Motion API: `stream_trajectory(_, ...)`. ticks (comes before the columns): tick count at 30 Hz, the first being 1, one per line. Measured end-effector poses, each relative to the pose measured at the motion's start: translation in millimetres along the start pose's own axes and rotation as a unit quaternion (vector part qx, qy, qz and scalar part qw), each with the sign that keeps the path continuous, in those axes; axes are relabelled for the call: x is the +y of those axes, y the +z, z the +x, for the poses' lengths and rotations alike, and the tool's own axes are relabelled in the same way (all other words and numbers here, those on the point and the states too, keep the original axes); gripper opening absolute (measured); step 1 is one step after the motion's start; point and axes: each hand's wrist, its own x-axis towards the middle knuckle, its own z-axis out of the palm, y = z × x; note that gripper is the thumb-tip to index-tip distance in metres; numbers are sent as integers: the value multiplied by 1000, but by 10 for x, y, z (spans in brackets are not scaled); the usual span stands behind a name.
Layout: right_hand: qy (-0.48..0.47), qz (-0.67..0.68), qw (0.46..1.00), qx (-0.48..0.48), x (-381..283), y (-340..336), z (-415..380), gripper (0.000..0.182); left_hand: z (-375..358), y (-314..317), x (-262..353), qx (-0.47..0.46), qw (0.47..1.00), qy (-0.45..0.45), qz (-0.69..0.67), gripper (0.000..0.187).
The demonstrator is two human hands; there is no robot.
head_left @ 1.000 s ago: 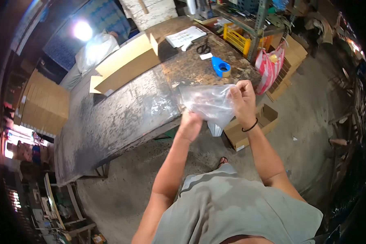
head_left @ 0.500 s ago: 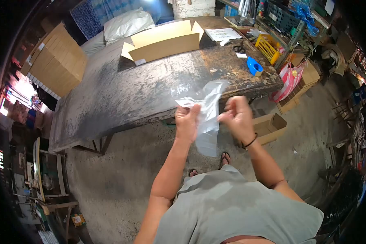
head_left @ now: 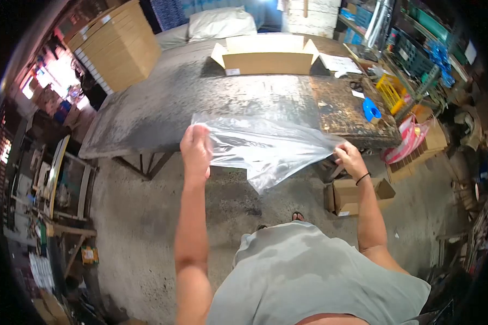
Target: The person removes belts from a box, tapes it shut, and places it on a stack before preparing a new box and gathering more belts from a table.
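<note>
A clear plastic bag [head_left: 265,149] is stretched sideways between my two hands, in front of the table's near edge. My left hand [head_left: 196,151] is closed on its left end. At the right end, the fingers of my right hand [head_left: 351,159] pinch the gathered plastic. The lower part of the bag hangs down in a loose point. Behind it, an open cardboard box [head_left: 268,62] rests on the dark worn table [head_left: 200,97].
A blue tape dispenser [head_left: 371,110], papers [head_left: 340,64] and a yellow basket [head_left: 389,91] are on the right. Stacked cardboard [head_left: 119,46] stands at the table's left. On the floor sits an open box [head_left: 358,196]; a red-and-white bag [head_left: 409,142] hangs by the table.
My hands have moved apart, and the bunched plastic is now spread wide between them. My right hand has taken hold of its right end. The view has shifted too.
</note>
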Motion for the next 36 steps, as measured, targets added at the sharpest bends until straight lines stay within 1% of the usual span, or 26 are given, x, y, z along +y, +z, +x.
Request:
stream_trajectory(2,-201,-203,944,167,94,8,97,25,-16,-28,104,-133,977,13,165,23)
stream_trajectory(3,-210,-167,951,156,-133,82,100,29,-37,19,146,-149,969,10,196,24)
stream_trajectory(5,-310,-63,947,59,-698,483,-23,40,-89,160,224,-184,950,26,252,24)
stream_trajectory(6,-401,-165,901,18,-959,657,-82,47,-105,232,270,-226,925,45,303,24)
stream_trajectory(9,-518,-79,845,-109,-1274,1328,-52,41,-121,334,399,-275,894,98,340,25)
stream_trajectory(10,-516,-78,846,-106,-1343,1397,-22,41,-106,330,427,-301,880,130,345,24)
stream_trajectory(12,-361,-104,874,-310,-1419,1476,13,31,-19,199,503,-278,867,150,385,24)
stream_trajectory(14,-333,-76,894,-290,-1326,1545,52,26,15,120,602,-251,854,170,423,24)
stream_trajectory(15,-304,-49,912,-269,-1276,1572,41,23,-33,123,692,-121,784,319,519,22)
stream_trajectory(16,-299,-50,914,-269,-1231,1603,9,23,-86,122,726,13,673,451,587,22)
stream_trajectory(17,-225,77,934,-266,-1218,1641,-14,21,-173,116,661,9,674,452,585,22)
stream_trajectory(18,-147,204,934,-256,-1219,1679,-42,19,-331,98,538,-4,776,378,505,23)
stream_trajectory(19,-152,293,896,-297,-1234,1702,-87,14,-462,88,384,-15,861,292,416,25)
stream_trajectory(20,-150,293,898,-293,-1266,1744,-161,14,-520,103,163,-84,897,205,383,22)
stream_trajectory(21,-126,342,870,-332,-1302,1782,-249,12,-586,220,40,-145,941,75,298,17)
stream_trajectory(22,-106,388,842,-360,-1325,1784,-305,12,-592,211,-45,-164,940,72,289,17)
stream_trajectory(24,-58,419,842,-336,-1183,1813,-261,17,-539,185,-277,-195,975,-49,97,11)
stream_trajectory(26,-63,377,865,-326,-1079,1788,-169,19,-495,161,-460,-202,979,-14,37,15)
stream_trajectory(28,-58,394,869,-294,-979,1717,-183,19,-454,126,-500,-154,983,-50,-89,27)
stream_trajectory(30,-42,374,897,-232,-805,1619,-76,17,-414,161,-290,-80,960,-151,-221,27)
stream_trajectory(31,6,428,889,-164,-609,1582,43,14,-298,-77,-325,-172,890,-205,-368,29)
stream_trajectory(32,54,477,872,-99,-554,1509,77,11,-552,549,108,25,957,-233,-171,30)
stream_trajectory(33,67,505,858,-65,-490,1440,104,9,-445,309,-46,-170,931,-207,-247,26)
stream_trajectory(34,81,530,843,-36,-480,1321,125,7,-329,11,-291,-353,866,-168,-310,22)
stream_trajectory(35,29,537,841,-58,-395,1175,209,7,-350,-67,-457,-248,965,-40,78,24)
stream_trajectory(36,-20,543,835,-84,-305,1019,310,9,-446,149,-301,-287,857,161,397,35)
